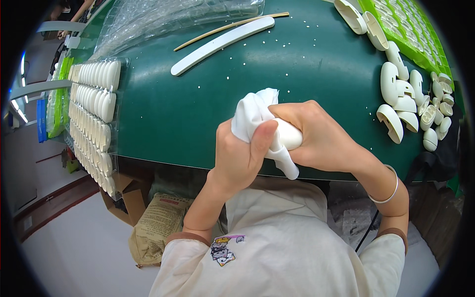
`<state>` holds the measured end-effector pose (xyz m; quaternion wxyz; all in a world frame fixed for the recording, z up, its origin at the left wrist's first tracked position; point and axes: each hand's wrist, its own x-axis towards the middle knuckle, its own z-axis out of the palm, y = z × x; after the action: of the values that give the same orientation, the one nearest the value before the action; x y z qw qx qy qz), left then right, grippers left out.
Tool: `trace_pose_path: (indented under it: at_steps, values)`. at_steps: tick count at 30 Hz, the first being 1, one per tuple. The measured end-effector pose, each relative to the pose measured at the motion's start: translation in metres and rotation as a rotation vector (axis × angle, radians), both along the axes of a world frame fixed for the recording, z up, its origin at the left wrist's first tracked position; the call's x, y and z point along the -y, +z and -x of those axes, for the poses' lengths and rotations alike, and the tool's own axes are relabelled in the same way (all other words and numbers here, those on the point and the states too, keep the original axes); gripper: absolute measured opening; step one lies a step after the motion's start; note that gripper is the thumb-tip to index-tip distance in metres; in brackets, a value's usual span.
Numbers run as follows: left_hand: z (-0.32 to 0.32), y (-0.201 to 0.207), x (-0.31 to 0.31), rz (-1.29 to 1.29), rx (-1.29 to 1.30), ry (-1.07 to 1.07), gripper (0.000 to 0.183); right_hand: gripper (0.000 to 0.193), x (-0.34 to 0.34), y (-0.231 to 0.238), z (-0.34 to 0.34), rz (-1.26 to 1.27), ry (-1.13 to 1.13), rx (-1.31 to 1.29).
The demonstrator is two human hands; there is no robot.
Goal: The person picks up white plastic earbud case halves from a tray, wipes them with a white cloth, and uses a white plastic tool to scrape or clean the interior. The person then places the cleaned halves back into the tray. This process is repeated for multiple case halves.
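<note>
Both hands meet over the near edge of the green table [163, 123]. My left hand [240, 151] is closed around a bunched white cloth [252, 114], its thumb pressing on the front. A smooth, rounded cream-white plastic piece [291, 134] sticks out of the cloth, and my right hand [316, 138] grips it from the right side. The cloth wraps part of the piece, so its full shape is hidden. One end of the cloth hangs down between the hands.
At the left, a clear tray [118, 94] holds rows of cream pieces. A long white strip [222, 45] and a thin wooden stick [232, 27] lie by plastic wrap [163, 24]. Loose cream shells [391, 81] cluster at the right, near a green tray [410, 34]. White crumbs dot the table.
</note>
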<state>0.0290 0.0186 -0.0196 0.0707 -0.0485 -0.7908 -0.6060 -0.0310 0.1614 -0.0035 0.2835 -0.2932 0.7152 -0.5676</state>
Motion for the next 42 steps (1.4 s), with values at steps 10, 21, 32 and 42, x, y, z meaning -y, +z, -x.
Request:
trace_pose_path:
  at_steps: [10,21,32,42]
  values:
    - [0.002,0.003,-0.005,0.031,0.001,0.030,0.029,0.013,0.000,-0.003,-0.003,-0.004,-0.049,-0.066]
    - [-0.001,-0.001,-0.022,0.132,-0.166,0.212,0.030,0.012,-0.001,-0.006,-0.003,-0.030,0.014,-0.099]
    - [0.005,0.006,-0.022,-0.246,0.060,0.270,0.025,0.013,-0.001,-0.006,-0.004,0.053,-0.039,-0.026]
    - [0.011,0.009,-0.005,-0.252,0.306,0.153,0.032,0.013,0.004,-0.016,-0.011,0.038,-0.092,-0.263]
